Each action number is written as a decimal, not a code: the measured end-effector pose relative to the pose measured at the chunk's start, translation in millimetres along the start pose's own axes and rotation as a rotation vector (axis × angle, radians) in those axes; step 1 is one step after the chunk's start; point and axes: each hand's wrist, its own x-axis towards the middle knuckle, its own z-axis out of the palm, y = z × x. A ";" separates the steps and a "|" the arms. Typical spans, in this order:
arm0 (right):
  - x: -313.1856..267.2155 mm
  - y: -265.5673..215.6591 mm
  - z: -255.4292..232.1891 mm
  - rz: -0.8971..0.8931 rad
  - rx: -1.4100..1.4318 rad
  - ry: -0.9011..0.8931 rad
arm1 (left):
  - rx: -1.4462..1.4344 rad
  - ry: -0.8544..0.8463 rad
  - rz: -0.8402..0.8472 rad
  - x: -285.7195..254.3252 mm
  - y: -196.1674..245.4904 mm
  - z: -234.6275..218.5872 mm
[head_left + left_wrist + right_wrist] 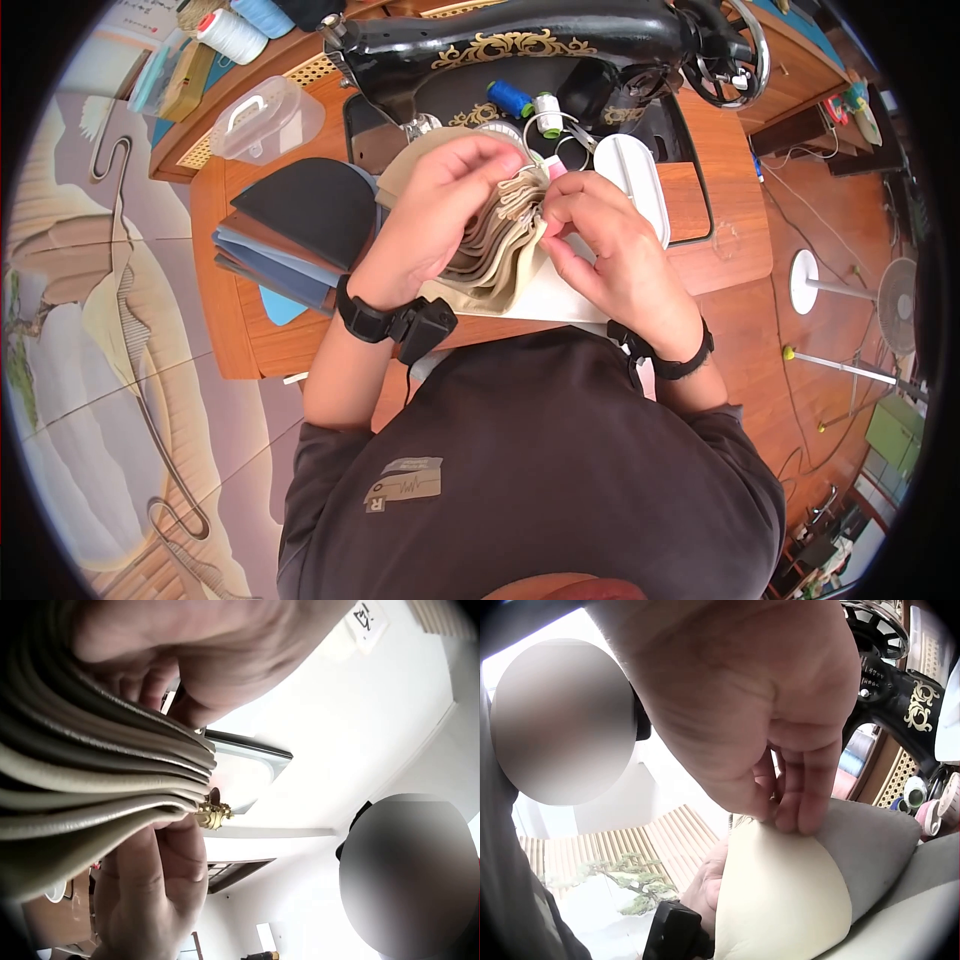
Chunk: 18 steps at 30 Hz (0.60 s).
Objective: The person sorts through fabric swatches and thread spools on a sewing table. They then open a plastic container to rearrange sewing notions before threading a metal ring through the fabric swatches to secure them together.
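A thick bundle of swatches [492,262] in beige, cream and grey stands on edge between my two hands, over the table's front. Its top edges are bunched together. My left hand [440,205] grips the bundle from the left, fingertips at the bunched edges. From the other side my right hand [625,250] pinches the same edges between thumb and fingers. In the right wrist view, the fingertips [804,821] press on the top of a cream swatch [784,892] beside a grey one. A thin metal loop [527,140] shows just behind the left fingertips.
A black sewing machine [520,45] stands across the back of the wooden table [235,330]. Blue and white thread spools [548,115] lie beneath its arm. Dark and blue swatches [310,215] fan out at left, near a clear plastic box [268,120]. A white oblong tray [632,180] sits at right.
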 end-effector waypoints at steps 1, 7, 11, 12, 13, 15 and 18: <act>0.6 0.3 -1.1 -0.006 0.003 -0.005 | 0.060 -0.042 -0.061 2.2 2.3 -5.3; -0.9 1.1 3.9 -0.002 0.052 0.029 | 0.201 -0.106 -0.013 -0.9 12.2 -10.3; -0.6 -1.5 9.7 -0.004 0.066 0.064 | 0.102 -0.053 0.029 -9.5 3.1 -13.9; -0.6 -1.9 10.4 -0.011 0.052 0.064 | 0.076 -0.034 0.035 -11.6 1.2 -13.3; -0.6 -1.0 11.2 -0.025 0.042 0.063 | 0.064 -0.027 0.047 -13.2 0.2 -12.2; -1.4 1.2 13.2 -0.051 0.021 0.065 | 0.042 -0.017 0.068 -16.4 -1.1 -10.9; -1.5 -1.4 12.9 -0.098 -0.025 0.077 | -0.137 -0.100 -0.027 -25.0 1.9 -20.2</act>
